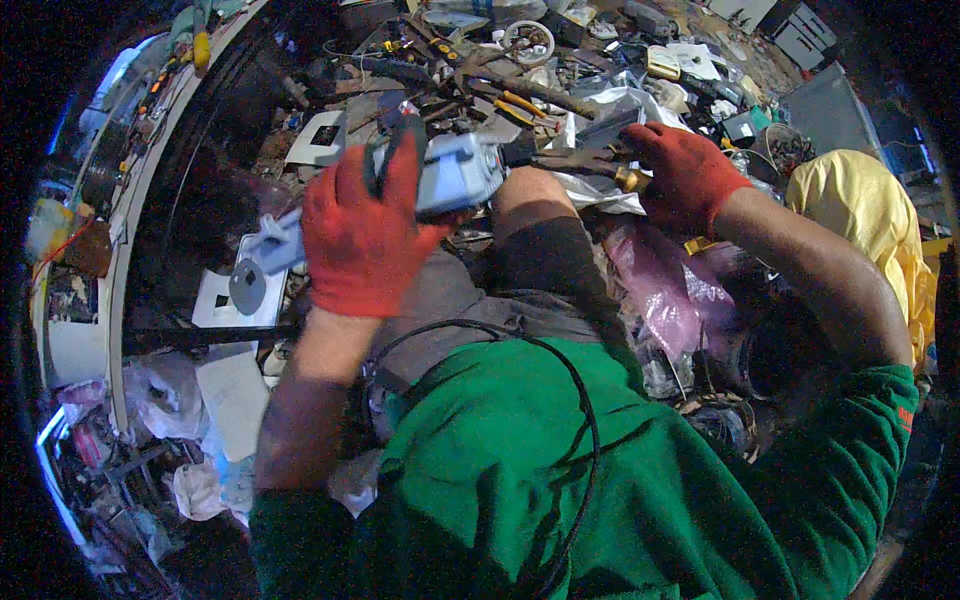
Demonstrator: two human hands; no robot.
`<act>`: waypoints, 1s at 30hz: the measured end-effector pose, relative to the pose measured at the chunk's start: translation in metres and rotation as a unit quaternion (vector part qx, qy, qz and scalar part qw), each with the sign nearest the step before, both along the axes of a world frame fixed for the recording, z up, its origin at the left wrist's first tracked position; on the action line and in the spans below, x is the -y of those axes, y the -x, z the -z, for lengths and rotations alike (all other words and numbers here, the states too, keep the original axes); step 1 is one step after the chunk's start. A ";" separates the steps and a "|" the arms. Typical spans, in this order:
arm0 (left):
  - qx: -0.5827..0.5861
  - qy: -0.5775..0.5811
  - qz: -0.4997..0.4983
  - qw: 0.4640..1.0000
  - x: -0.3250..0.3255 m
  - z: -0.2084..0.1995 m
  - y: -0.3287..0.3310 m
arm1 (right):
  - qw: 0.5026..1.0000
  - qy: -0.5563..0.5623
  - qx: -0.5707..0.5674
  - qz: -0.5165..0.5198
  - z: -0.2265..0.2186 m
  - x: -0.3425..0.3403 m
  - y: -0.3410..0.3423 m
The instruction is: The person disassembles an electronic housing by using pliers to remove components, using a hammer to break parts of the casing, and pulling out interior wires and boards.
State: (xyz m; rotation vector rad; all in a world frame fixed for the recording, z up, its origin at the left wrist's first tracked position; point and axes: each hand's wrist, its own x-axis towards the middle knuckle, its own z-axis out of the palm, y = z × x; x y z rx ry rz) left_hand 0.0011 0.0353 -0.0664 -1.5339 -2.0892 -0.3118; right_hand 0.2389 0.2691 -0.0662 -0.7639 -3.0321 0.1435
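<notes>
My left hand [362, 232], in a red glove, is closed around a long pale blue plastic casing [462, 172]. Its boxy end sticks out on the right, above my bare knee, and a narrower part shows on the left below my fingers. My right hand [688, 178], also gloved in red, is closed at the near end of a dark metal hand tool [580, 160] with a brass-coloured bit by the fingers. The tool points left toward the casing, and its exact kind cannot be made out. A dark block lies between the tool's far end and the casing.
Mixed scrap and tools fill the ground ahead, among them yellow-handled pliers [525, 106] and a white ring [528, 42]. Pink bubble wrap [665, 285] lies right of my legs. A yellow cloth [855, 205] drapes at far right. A pale rail [150, 190] runs along the left.
</notes>
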 end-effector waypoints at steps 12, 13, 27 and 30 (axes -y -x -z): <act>0.156 0.191 0.192 0.950 -0.007 -0.091 0.020 | 0.974 0.212 0.048 -0.058 -0.027 0.051 -0.024; 0.171 0.212 0.198 0.942 -0.011 -0.080 0.019 | 0.976 0.204 0.052 -0.051 -0.018 0.050 -0.027; 0.149 0.302 0.089 0.937 -0.105 -0.040 0.051 | 0.998 0.044 -0.042 -0.007 0.058 0.020 -0.019; 0.232 0.319 0.061 0.917 -0.113 -0.048 0.057 | 0.999 0.013 0.028 0.012 0.055 0.007 -0.001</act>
